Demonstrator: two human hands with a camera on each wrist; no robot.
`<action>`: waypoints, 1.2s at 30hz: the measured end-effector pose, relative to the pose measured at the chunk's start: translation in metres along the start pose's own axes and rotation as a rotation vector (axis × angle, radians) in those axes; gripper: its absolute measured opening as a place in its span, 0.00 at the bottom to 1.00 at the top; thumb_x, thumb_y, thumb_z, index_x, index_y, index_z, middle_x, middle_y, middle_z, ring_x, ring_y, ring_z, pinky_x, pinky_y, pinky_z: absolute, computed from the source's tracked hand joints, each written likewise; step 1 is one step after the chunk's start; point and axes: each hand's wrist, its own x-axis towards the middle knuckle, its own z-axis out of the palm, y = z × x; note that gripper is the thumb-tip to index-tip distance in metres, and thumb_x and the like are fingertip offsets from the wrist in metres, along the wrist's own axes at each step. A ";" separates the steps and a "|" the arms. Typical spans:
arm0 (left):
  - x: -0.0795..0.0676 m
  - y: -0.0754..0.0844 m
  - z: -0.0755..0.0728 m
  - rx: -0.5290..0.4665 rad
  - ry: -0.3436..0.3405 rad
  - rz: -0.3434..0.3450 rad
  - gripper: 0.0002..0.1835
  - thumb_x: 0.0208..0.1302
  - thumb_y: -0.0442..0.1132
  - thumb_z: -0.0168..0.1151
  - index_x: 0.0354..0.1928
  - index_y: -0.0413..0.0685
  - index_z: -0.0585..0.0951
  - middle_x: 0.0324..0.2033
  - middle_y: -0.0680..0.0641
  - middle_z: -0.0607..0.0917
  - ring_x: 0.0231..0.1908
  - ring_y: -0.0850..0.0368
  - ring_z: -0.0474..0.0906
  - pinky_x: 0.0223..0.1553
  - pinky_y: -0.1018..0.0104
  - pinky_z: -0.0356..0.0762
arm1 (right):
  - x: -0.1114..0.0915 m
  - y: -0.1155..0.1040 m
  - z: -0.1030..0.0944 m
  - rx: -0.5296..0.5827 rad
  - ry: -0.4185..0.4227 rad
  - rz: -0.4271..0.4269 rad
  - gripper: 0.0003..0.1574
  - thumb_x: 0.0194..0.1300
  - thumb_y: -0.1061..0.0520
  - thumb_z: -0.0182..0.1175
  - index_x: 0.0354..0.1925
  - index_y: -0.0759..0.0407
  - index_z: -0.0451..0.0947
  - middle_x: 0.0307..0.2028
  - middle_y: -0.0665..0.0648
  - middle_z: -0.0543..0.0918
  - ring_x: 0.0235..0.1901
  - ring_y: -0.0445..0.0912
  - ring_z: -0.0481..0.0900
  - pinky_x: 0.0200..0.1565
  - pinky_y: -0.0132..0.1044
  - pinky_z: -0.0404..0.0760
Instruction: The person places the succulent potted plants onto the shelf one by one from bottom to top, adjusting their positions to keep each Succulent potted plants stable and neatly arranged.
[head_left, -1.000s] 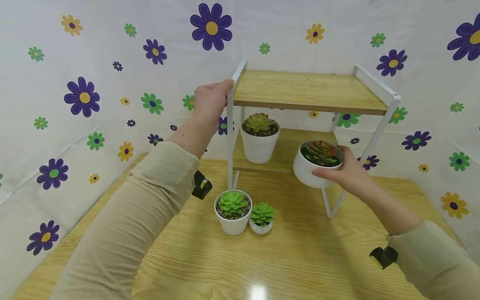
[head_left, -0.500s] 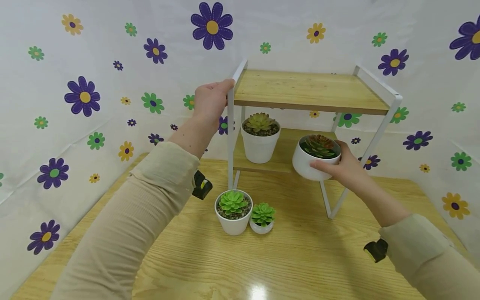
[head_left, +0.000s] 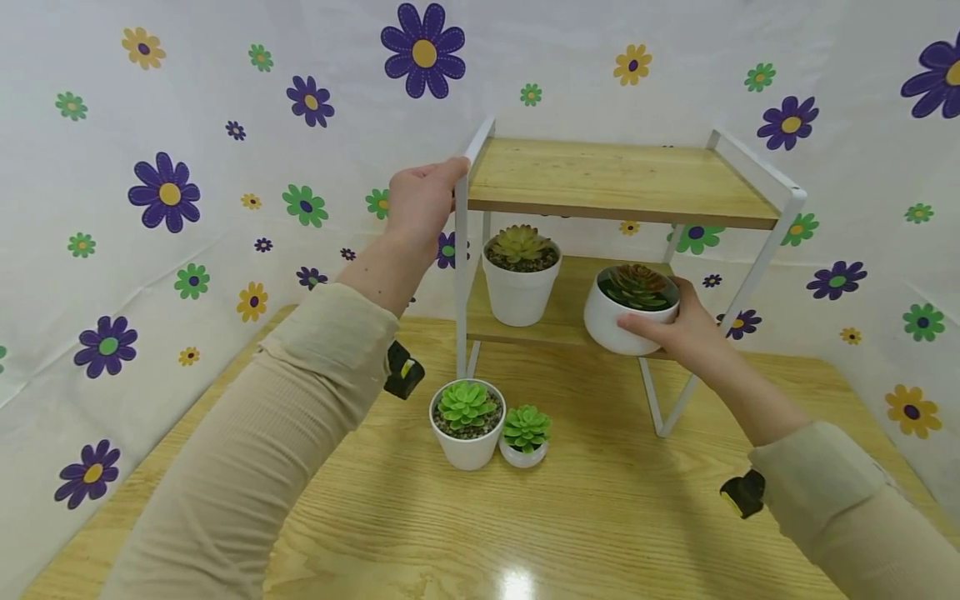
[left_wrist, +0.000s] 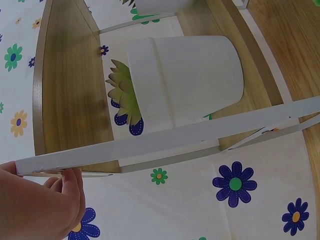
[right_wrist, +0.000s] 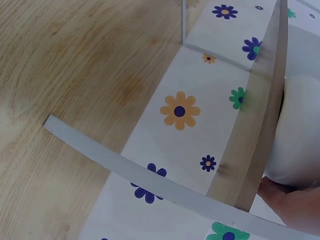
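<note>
My left hand (head_left: 423, 200) grips the upper left corner of the white metal frame on a two-tier wooden shelf (head_left: 622, 179); the left wrist view shows its fingers round the bar. In my right hand (head_left: 686, 325) is a round white pot (head_left: 626, 329) with a reddish-green succulent (head_left: 637, 287), thumb on the near side and fingers behind. This pot overlaps the front edge of the lower shelf board (head_left: 570, 292) at its right part. Left of it on that board stands a taller white pot (head_left: 521, 296) with a yellowish-green succulent.
On the wooden table (head_left: 420, 533), before the shelf's left leg, stand a white pot with a bright green succulent (head_left: 467, 446) and a smaller potted succulent (head_left: 523, 454). A flower-patterned cloth (head_left: 225, 167) hangs behind. The upper board sits above the right hand's pot.
My right hand has raised its pot slightly and brought it a little inward, to the lower board's front edge. The left hand keeps its hold on the frame.
</note>
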 end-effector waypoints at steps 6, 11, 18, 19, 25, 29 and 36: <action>0.000 0.000 -0.001 0.005 -0.002 0.004 0.19 0.67 0.48 0.53 0.53 0.47 0.79 0.56 0.52 0.76 0.57 0.58 0.68 0.64 0.58 0.60 | 0.002 -0.001 0.001 0.002 0.012 0.003 0.64 0.61 0.41 0.59 0.72 0.58 0.25 0.68 0.72 0.51 0.62 0.61 0.62 0.48 0.47 0.80; 0.001 -0.002 -0.001 0.007 0.000 0.012 0.19 0.67 0.48 0.53 0.53 0.46 0.79 0.56 0.51 0.76 0.57 0.58 0.69 0.64 0.58 0.60 | 0.004 -0.002 0.001 0.012 0.016 0.006 0.65 0.61 0.40 0.59 0.72 0.60 0.25 0.68 0.72 0.51 0.63 0.62 0.61 0.51 0.51 0.78; 0.001 -0.002 -0.001 0.000 -0.002 0.010 0.19 0.67 0.48 0.53 0.53 0.47 0.79 0.56 0.52 0.76 0.57 0.58 0.68 0.65 0.57 0.60 | 0.008 -0.002 0.000 -0.035 0.050 -0.010 0.66 0.59 0.38 0.59 0.72 0.62 0.26 0.69 0.72 0.50 0.68 0.62 0.54 0.66 0.57 0.59; 0.001 -0.002 -0.001 0.002 -0.003 0.009 0.19 0.67 0.49 0.53 0.53 0.47 0.79 0.56 0.52 0.76 0.57 0.58 0.68 0.65 0.57 0.60 | 0.008 -0.002 0.000 -0.041 0.055 -0.013 0.66 0.59 0.38 0.59 0.72 0.62 0.27 0.69 0.72 0.50 0.68 0.63 0.53 0.66 0.57 0.57; -0.001 -0.001 0.000 0.008 -0.004 0.012 0.19 0.67 0.49 0.53 0.53 0.47 0.79 0.56 0.52 0.76 0.57 0.58 0.68 0.65 0.56 0.59 | 0.009 -0.002 0.001 -0.058 0.076 -0.017 0.66 0.59 0.37 0.59 0.72 0.63 0.28 0.70 0.72 0.49 0.69 0.63 0.51 0.67 0.57 0.54; -0.001 -0.001 0.000 0.003 -0.008 0.016 0.19 0.67 0.48 0.52 0.53 0.46 0.79 0.56 0.51 0.76 0.57 0.57 0.68 0.65 0.56 0.59 | 0.010 -0.003 0.001 -0.063 0.078 -0.005 0.66 0.59 0.36 0.59 0.72 0.62 0.27 0.70 0.71 0.48 0.69 0.63 0.50 0.68 0.57 0.54; -0.002 -0.001 -0.001 0.006 -0.007 0.014 0.19 0.67 0.48 0.53 0.53 0.47 0.79 0.57 0.51 0.76 0.57 0.58 0.68 0.66 0.56 0.59 | 0.013 -0.004 0.002 -0.064 0.080 0.008 0.67 0.59 0.36 0.58 0.72 0.63 0.26 0.70 0.71 0.47 0.69 0.63 0.50 0.68 0.57 0.53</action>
